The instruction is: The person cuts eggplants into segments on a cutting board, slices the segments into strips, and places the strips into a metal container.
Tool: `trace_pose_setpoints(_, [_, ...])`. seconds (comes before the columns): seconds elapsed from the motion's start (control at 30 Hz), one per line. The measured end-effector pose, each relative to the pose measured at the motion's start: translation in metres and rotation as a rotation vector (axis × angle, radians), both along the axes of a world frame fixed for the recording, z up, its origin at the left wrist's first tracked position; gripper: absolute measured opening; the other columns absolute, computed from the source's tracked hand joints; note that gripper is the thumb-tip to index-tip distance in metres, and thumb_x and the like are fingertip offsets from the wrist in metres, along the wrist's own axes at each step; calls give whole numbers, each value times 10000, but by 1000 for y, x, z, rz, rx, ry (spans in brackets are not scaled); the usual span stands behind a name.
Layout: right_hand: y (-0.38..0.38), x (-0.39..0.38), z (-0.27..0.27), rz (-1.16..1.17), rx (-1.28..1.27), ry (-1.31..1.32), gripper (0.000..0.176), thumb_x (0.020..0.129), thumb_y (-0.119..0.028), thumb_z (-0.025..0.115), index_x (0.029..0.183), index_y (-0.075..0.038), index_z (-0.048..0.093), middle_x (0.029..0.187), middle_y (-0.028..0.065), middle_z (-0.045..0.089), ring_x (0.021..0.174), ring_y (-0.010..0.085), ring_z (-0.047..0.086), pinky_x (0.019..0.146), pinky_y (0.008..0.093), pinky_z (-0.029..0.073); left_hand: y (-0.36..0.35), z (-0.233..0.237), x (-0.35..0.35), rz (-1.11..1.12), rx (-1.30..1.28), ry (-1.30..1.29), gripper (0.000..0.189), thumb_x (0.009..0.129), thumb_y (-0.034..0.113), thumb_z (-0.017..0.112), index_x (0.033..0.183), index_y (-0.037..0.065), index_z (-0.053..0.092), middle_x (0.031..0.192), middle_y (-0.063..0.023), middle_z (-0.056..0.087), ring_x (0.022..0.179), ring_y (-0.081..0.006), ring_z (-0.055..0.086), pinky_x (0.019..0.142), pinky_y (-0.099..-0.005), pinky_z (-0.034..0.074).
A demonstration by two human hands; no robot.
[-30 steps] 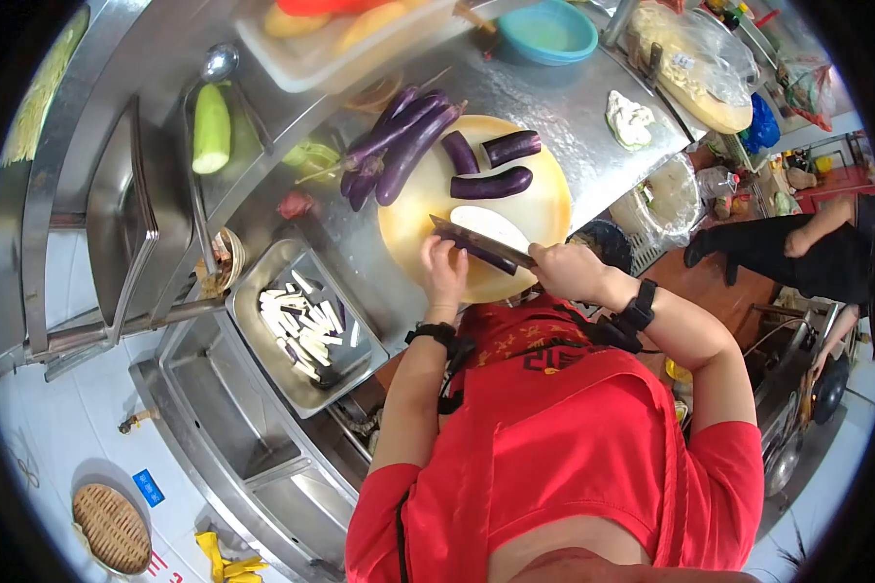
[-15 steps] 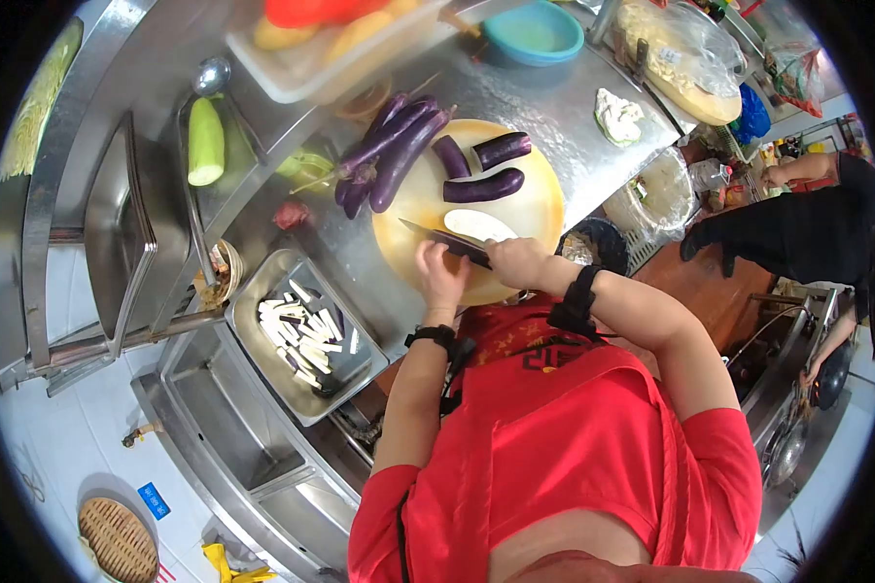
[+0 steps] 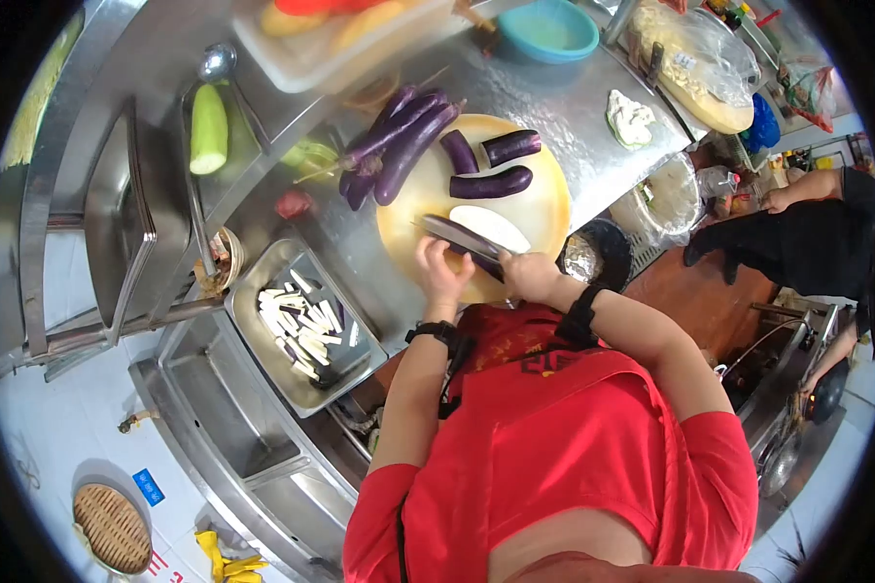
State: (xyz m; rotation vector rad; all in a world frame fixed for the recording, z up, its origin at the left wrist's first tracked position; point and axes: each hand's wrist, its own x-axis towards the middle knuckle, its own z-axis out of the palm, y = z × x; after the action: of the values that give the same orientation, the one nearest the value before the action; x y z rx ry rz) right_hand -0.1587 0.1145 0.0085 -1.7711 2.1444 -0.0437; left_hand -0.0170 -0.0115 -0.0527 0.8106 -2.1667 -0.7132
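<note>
On a round, pale yellow cutting board (image 3: 554, 202), my right hand (image 3: 532, 276) is closed around the handle of a knife (image 3: 460, 233). The blade points left and lies along a dark purple eggplant piece. My left hand (image 3: 444, 272) is closed on that piece at the board's near edge, its fingertips close to the blade; the hand and knife hide part of the piece. Just beyond the knife rests an eggplant half (image 3: 491, 227) with its white cut face up. Several purple eggplant chunks (image 3: 492, 183) lie farther back, and whole eggplants (image 3: 413, 151) overlap the board's left edge.
A steel tray (image 3: 369, 364) with cut eggplant strips (image 3: 301, 325) stands at left, beside a sink (image 3: 228, 408). A green gourd (image 3: 208, 129), a blue bowl (image 3: 548, 29) and a white plastic bin (image 3: 345, 73) are farther back. Another person (image 3: 807, 233) works at right.
The knife has turned so more of its broad blade shows, and my right hand has shifted slightly toward me. My left hand stays on the eggplant piece. The whole view has shifted slightly.
</note>
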Motion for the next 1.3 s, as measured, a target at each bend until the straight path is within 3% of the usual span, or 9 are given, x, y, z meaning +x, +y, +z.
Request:
trace_pose_setpoints(0.2, [26, -18, 14, -45, 34, -180, 273, 806, -237, 530, 942, -2, 501, 686, 174, 634, 617, 322, 645, 569, 430, 512, 1, 11, -2, 12, -39, -3, 454, 726, 207, 668, 1098, 48, 464, 1146, -191, 375, 1050, -372, 439, 895, -447, 411])
trace_pose_setpoints(0.3, [49, -33, 25, -111, 54, -210, 252, 835, -242, 510, 952, -20, 491, 674, 198, 618, 610, 361, 623, 560, 468, 494, 1, 16, 8, -15, 96, -59, 444, 730, 201, 667, 1116, 56, 501, 1153, -190, 370, 1060, -363, 437, 903, -440, 405])
trace_pose_setpoints(0.37, [58, -43, 18, -144, 43, -181, 255, 848, -257, 506, 960, -28, 487, 647, 205, 600, 603, 384, 604, 547, 494, 476, 3, 11, 23, -14, 96, -72, 424, 720, 210, 687, 1102, 81, 554, 1129, -177, 462, 1064, -337, 479, 887, -446, 418])
trace_pose_setpoints(0.47, [54, -49, 15, -179, 14, -126, 248, 861, -257, 477, 949, -31, 528, 663, 194, 616, 626, 350, 628, 552, 456, 498, 5, 14, 39, -143, -143, -321, 392, 746, 223, 677, 1095, 92, 556, 1117, -151, 489, 1059, -343, 479, 891, -444, 409])
trace_pose_setpoints(0.7, [35, -38, 36, -51, -115, -111, 223, 864, -249, 472, 885, -35, 532, 623, 165, 614, 564, 324, 625, 510, 432, 496, 10, 10, 30, -48, -100, -253, 284, 785, 196, 647, 1033, 79, 574, 1107, -126, 518, 1025, -336, 502, 879, -435, 397])
trace_pose_setpoints(0.83, [11, -18, -4, 7, -89, 33, 169, 848, -208, 477, 869, -50, 531, 619, 103, 638, 559, 239, 651, 481, 359, 506, 13, 10, 24, 3, -112, -254, 233, 785, 184, 646, 982, 73, 588, 1098, -124, 527, 1014, -327, 511, 871, -429, 401])
trace_pose_setpoints(0.93, [11, -18, 0, 5, -53, 50, 170, 841, -208, 483, 877, -48, 531, 642, 106, 646, 579, 236, 657, 488, 353, 511, 11, 5, 22, 32, -143, -215, 214, 777, 168, 650, 962, 75, 594, 1105, -122, 527, 1006, -329, 517, 851, -428, 417])
trace_pose_setpoints(1.1, [15, -25, 32, -68, -8, -173, 254, 900, -244, 424, 908, -6, 513, 698, 178, 643, 635, 342, 640, 557, 430, 505, 11, 6, 22, 2, -69, -211, 220, 773, 150, 650, 965, 64, 586, 1081, -127, 528, 1011, -331, 514, 850, -419, 427])
trace_pose_setpoints(1.3, [6, -17, 17, -38, 52, -96, 182, 862, -188, 454, 907, -25, 522, 690, 160, 649, 622, 305, 656, 541, 400, 517, 17, 6, 23, 46, -50, -193, 201, 784, 147, 648, 954, 63, 583, 1070, -127, 533, 989, -338, 527, 832, -417, 437])
